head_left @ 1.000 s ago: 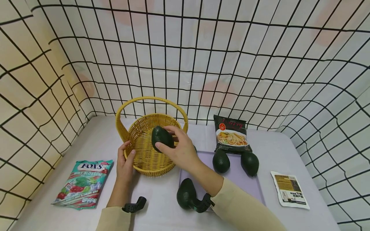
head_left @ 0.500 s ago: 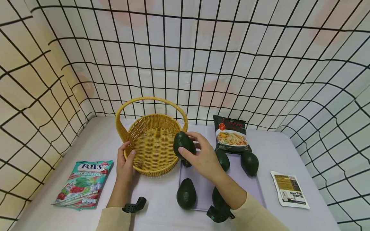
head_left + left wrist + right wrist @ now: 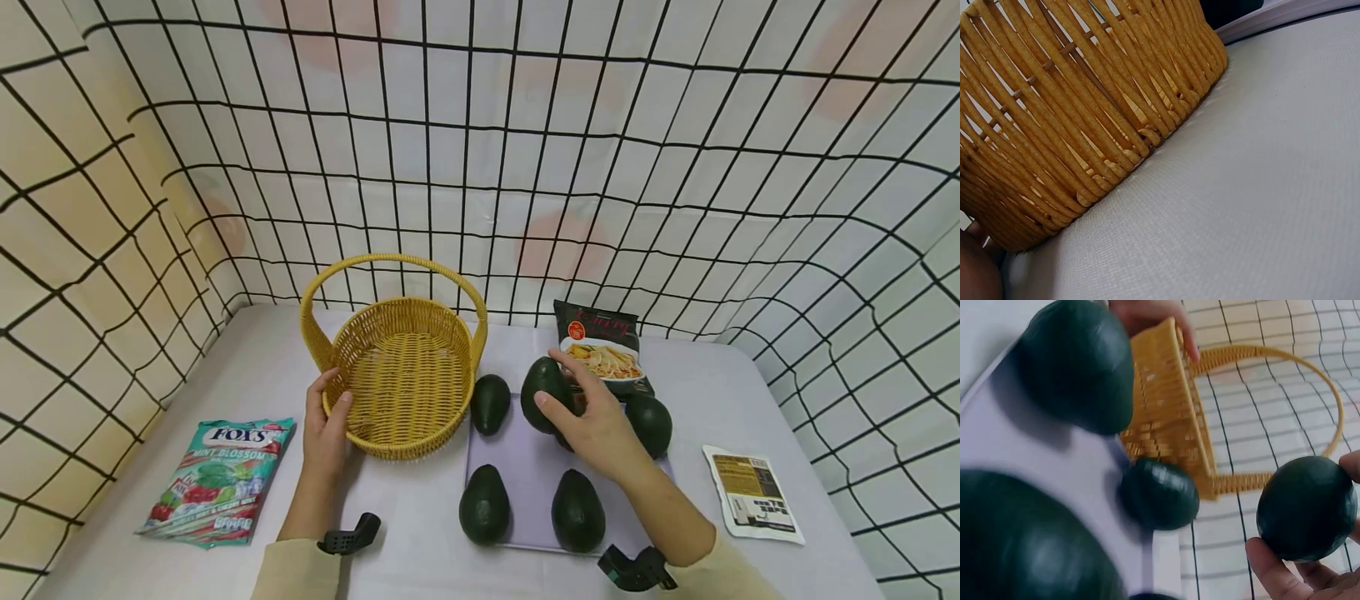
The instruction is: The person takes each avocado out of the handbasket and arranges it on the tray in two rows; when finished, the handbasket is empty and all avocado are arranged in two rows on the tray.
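Observation:
My right hand [image 3: 603, 429] holds a dark green avocado [image 3: 546, 393] between thumb and fingers, above the far part of a pale lilac tray [image 3: 517, 467]. The same avocado [image 3: 1307, 509] shows at the right of the right wrist view. Several other avocados lie on the tray, among them a near left one [image 3: 484, 505], a near middle one [image 3: 578, 511], one by the basket [image 3: 491, 404] and one at right [image 3: 649, 425]. Another is mostly hidden behind the held one. My left hand [image 3: 325, 425] grips the left rim of a yellow woven basket [image 3: 405, 442], thumb inside.
A black noodle packet [image 3: 600, 346] lies behind the tray. To the right is a small white-and-brown pouch [image 3: 753, 493]; at far left, a teal FOX'S candy bag [image 3: 217, 483]. A black wire grid [image 3: 487, 183] stands behind the white table.
My right hand has carried the avocado rightward, from over the basket to over the tray. The left hand and the basket have stayed in place.

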The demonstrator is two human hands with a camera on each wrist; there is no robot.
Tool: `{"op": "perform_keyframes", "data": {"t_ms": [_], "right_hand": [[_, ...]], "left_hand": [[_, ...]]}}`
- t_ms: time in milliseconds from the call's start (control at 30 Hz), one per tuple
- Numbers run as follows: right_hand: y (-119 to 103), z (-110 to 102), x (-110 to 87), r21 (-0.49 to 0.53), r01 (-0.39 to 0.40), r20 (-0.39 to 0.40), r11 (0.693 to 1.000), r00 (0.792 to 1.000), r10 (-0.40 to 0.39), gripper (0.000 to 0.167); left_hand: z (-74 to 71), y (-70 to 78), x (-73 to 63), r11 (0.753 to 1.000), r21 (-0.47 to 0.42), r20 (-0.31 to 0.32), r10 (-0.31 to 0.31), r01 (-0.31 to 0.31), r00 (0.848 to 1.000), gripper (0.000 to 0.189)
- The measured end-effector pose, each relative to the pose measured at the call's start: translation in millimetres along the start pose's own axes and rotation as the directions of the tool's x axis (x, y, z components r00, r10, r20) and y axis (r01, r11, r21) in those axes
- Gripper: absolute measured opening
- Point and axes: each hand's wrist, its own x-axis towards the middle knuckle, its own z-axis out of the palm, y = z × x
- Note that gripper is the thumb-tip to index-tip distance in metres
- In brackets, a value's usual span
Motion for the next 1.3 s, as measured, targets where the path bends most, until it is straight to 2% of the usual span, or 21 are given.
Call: {"op": "perform_keyframes", "data": {"t_ms": [167,300,667,967,1300], "right_hand": [[19.5,-17.9,-12.7,-0.085,0.014,-0.048,0.996,0.999,-0.018,0.063],[32.5,-29.3,-22.6,-0.136,-0.013,-0.067,0.991,0.998,0.004,0.065],[63.0,-46.1,-43.3,-0.160,-0.084,-0.090,0.984,0.994,0.070,0.064],[93.2,-52.7,-58.7,-0.179,-0.187,-0.029,0.966,0.982,0.185,0.069],[123.3,-60.8,-73.8,-0.261,-0.276,0.079,0.925,0.949,0.305,0.073]], "left_hand": [[0.5,-1.9,1.2,1.000,0.016,-0.002,-0.012,0.012,1.000,0.049],[0.3,-2.0,0.9,0.999,0.024,-0.009,-0.033,0.033,0.999,0.049],[0.0,0.2,-0.3,0.999,0.019,-0.020,-0.037,0.038,0.999,0.050],[1.1,-1.3,0.0,1.000,0.018,-0.020,-0.024,0.025,1.000,0.049],[0.7,-0.7,-0.6,1.000,0.018,-0.021,-0.023,0.023,1.000,0.048]]}}
